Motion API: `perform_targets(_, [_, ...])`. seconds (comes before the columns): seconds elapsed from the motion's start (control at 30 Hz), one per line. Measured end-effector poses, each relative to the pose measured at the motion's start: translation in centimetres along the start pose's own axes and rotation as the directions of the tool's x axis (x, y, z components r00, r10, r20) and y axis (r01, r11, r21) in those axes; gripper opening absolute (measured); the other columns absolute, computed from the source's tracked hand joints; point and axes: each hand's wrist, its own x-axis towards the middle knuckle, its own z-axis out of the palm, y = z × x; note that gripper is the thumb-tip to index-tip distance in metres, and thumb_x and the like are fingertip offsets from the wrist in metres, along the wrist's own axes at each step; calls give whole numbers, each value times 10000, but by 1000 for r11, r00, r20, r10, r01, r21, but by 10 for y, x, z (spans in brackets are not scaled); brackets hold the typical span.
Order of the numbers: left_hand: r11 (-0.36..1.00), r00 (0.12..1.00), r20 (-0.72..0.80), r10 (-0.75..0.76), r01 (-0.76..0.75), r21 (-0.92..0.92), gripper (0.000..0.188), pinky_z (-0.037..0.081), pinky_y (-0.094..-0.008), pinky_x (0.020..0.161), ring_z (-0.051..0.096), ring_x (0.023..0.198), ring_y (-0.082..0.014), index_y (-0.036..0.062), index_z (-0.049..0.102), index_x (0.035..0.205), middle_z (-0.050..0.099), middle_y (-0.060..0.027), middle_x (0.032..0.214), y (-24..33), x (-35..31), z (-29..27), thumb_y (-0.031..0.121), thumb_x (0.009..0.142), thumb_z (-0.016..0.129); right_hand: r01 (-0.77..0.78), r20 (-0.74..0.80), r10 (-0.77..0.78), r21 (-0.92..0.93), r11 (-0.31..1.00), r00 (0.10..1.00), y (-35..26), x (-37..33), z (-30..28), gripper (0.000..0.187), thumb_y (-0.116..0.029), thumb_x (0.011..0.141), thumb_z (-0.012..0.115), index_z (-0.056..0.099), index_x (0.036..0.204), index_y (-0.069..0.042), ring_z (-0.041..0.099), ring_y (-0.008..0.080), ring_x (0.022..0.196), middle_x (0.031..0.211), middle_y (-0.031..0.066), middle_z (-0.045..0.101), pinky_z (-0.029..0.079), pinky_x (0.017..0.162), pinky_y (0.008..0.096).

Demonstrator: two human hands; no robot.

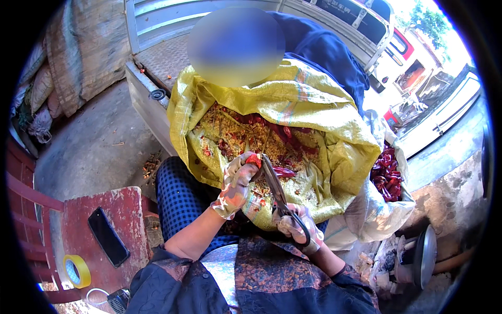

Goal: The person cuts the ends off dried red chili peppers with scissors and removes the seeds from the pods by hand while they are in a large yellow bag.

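Head view: both forearms come up from the lower edge, sleeves dark and patterned, the left one angling up to the right, the right one up to the left, so that the hands, in patterned gloves, meet in front of the lap. The right hand [293,225] is lower and nearer, wrapped round the handles of a pair of dark scissors [274,183]; whether its fingers pass through the loops cannot be told. The blades point up and slightly left. The left hand [235,183] sits a little farther forward, wrist bent, its thumb and fingers pinching a red chilli piece [254,159] just beside the blade tips. The piece thus lies at the left fingertips, beyond the right hand and above the open mouth of a yellow woven sack [334,123]. Inside the sack are pale yellow seeds [243,131], red scraps and stalks. To the left, past a blue-checked trouser leg [175,193], a worn red chair [128,214] bears a black phone [109,238] and a yellow tape roll [77,270]. To the right, a whitish sack [376,214] holds dark red chillies [388,178]. Farther off, a person in dark blue [324,42] is behind the yellow sack, against a metal vehicle bed [162,52].
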Motion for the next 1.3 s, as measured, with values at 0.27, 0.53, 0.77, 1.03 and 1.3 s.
perform_targets(0.27, [920,883,461,-84,247,-305,101,217,-245,444,256,456,-77,81,494,740,308,41,520,3,18,-7,156,798,457,-101,0,102,102,990,995,-4,5,2,401,-346,803,667,537,951,3,405,45,527,646,-27,478,290,460,184])
perform_targets(0.53, [677,765,620,-173,550,-490,158,215,-266,438,228,430,-110,135,530,661,250,50,475,-16,8,-2,255,754,485,19,245,-301,746,666,922,13,24,1,615,-660,854,385,480,738,-63,242,41,394,490,-72,310,180,359,206])
perform_targets(0.77, [703,834,529,-155,469,-534,279,219,-257,446,232,447,-99,99,615,955,264,41,507,-3,11,-19,324,808,539,49,-113,-87,-305,951,990,-38,22,-28,235,-208,822,672,563,886,-10,414,61,572,670,-5,503,345,495,221])
perform_targets(1.03, [781,855,516,-59,361,-509,274,274,-264,507,312,529,-124,73,603,983,358,3,605,28,19,-35,267,797,551,-229,-198,-352,-972,-48,915,-57,-4,-61,504,-439,638,757,555,872,-41,581,326,781,779,151,589,457,645,397])
perform_targets(1.3, [811,869,468,-157,384,-440,213,373,-305,597,486,652,-171,44,586,912,538,-50,765,12,17,-35,169,746,541,-339,-562,-454,-807,483,692,-11,-10,-133,364,-357,740,696,561,776,-21,537,320,580,629,145,541,450,564,372])
